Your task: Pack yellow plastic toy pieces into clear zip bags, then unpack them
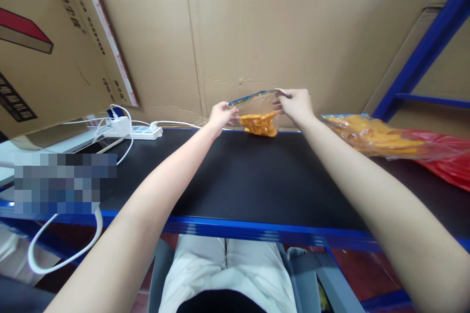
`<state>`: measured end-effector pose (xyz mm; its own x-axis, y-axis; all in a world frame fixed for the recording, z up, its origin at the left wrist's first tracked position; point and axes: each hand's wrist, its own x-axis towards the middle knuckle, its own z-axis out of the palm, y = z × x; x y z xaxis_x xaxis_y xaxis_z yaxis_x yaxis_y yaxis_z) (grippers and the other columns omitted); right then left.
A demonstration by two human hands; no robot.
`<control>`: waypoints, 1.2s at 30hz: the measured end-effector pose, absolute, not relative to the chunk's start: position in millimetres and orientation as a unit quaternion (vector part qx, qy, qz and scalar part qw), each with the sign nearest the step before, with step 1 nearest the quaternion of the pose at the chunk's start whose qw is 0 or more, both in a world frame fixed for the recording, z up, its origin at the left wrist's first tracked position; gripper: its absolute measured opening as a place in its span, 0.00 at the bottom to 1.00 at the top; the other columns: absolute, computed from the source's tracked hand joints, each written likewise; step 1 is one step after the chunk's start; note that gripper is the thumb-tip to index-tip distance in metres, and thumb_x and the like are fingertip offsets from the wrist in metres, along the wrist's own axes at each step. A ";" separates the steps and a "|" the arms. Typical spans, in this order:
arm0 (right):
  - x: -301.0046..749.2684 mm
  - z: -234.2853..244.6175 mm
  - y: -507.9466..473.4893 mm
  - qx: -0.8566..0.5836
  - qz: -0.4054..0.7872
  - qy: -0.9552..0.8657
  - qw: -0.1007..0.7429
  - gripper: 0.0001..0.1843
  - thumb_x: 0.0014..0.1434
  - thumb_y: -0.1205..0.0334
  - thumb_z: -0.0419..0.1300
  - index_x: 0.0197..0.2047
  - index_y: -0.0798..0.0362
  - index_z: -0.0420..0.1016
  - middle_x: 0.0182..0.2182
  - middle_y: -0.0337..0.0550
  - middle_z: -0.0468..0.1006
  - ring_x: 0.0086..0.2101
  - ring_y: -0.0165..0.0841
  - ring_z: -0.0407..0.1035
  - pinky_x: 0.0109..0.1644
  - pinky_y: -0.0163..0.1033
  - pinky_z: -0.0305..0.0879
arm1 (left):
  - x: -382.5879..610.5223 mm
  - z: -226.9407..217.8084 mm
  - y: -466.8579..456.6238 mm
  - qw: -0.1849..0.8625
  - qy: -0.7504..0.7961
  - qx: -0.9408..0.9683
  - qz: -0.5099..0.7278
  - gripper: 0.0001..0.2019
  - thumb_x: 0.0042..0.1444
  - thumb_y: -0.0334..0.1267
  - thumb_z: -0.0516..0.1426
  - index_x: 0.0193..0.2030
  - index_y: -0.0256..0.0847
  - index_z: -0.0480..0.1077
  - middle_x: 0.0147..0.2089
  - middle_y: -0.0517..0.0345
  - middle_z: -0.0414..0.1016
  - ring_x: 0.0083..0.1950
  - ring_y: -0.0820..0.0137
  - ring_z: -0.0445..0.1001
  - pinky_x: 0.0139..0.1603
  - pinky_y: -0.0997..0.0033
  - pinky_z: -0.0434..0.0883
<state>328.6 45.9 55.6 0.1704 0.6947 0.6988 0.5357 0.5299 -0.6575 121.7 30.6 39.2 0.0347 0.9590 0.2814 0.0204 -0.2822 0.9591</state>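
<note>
Near the back of the black tabletop, a clear plastic bag (pixel 254 105) with a colourful top edge is stretched between both my hands. Its left upper corner is pinched by my left hand (pixel 222 116). My right hand (pixel 295 104) grips the right upper corner, fingers partly behind the film. Inside at the bottom sit orange items (pixel 260 124), whose exact kind I cannot make out. To the right of my right forearm lies another clear bag (pixel 374 135) filled with similar orange pieces.
A red plastic bag (pixel 446 154) lies at the right end of the black table (pixel 264 181). A white power strip (pixel 143 132) with cables stands at left. Cardboard (pixel 235 34) walls the back; a blue frame post (pixel 422 44) rises on the right.
</note>
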 end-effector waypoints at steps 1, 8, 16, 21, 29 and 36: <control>327.2 57.0 45.3 -0.471 0.070 -0.635 0.607 0.18 0.56 0.53 0.56 0.38 0.60 0.76 0.23 0.44 0.76 0.22 0.30 0.71 0.29 0.37 0.72 | 120.1 40.3 29.9 0.422 0.423 0.579 0.554 0.05 0.57 0.30 0.54 0.32 0.38 0.60 0.38 0.55 0.76 0.30 0.76 0.76 0.24 0.81 0.66; 321.7 68.0 40.2 -0.436 0.038 -0.626 0.646 0.17 0.57 0.52 0.56 0.37 0.59 0.76 0.23 0.43 0.76 0.24 0.29 0.72 0.31 0.37 0.72 | 108.0 50.6 32.3 0.424 0.408 0.594 0.549 0.05 0.58 0.32 0.54 0.34 0.38 0.60 0.31 0.56 0.77 0.27 0.76 0.76 0.26 0.82 0.66; 316.5 83.3 36.6 -0.457 -0.048 -0.617 0.639 0.23 0.60 0.49 0.51 0.42 0.59 0.77 0.29 0.46 0.79 0.32 0.34 0.75 0.42 0.42 0.70 | 107.1 68.8 29.0 0.402 0.387 0.595 0.579 0.08 0.56 0.37 0.57 0.36 0.39 0.61 0.33 0.57 0.77 0.28 0.76 0.76 0.28 0.82 0.67; 313.3 98.7 36.4 -0.423 -0.085 -0.636 0.640 0.24 0.62 0.48 0.47 0.44 0.57 0.76 0.30 0.45 0.79 0.34 0.33 0.75 0.44 0.41 0.69 | 96.4 83.2 24.3 0.395 0.362 0.613 0.581 0.10 0.53 0.39 0.59 0.39 0.40 0.63 0.40 0.55 0.76 0.35 0.74 0.77 0.33 0.78 0.70; 281.9 112.4 0.4 -0.306 -0.109 -0.662 0.676 0.21 0.62 0.51 0.47 0.48 0.52 0.75 0.40 0.43 0.79 0.42 0.35 0.73 0.51 0.46 0.66 | 54.8 109.1 10.9 0.403 0.289 0.636 0.591 0.14 0.60 0.40 0.45 0.46 0.38 0.67 0.52 0.54 0.70 0.54 0.61 0.71 0.48 0.55 0.68; 258.1 77.2 -8.1 -0.308 -0.146 -0.809 0.480 0.18 0.61 0.59 0.51 0.53 0.40 0.71 0.46 0.36 0.76 0.52 0.40 0.66 0.59 0.64 0.48 | 11.5 106.2 17.9 0.391 0.359 0.645 0.550 0.16 0.55 0.42 0.55 0.50 0.40 0.69 0.48 0.49 0.73 0.45 0.62 0.75 0.45 0.59 0.72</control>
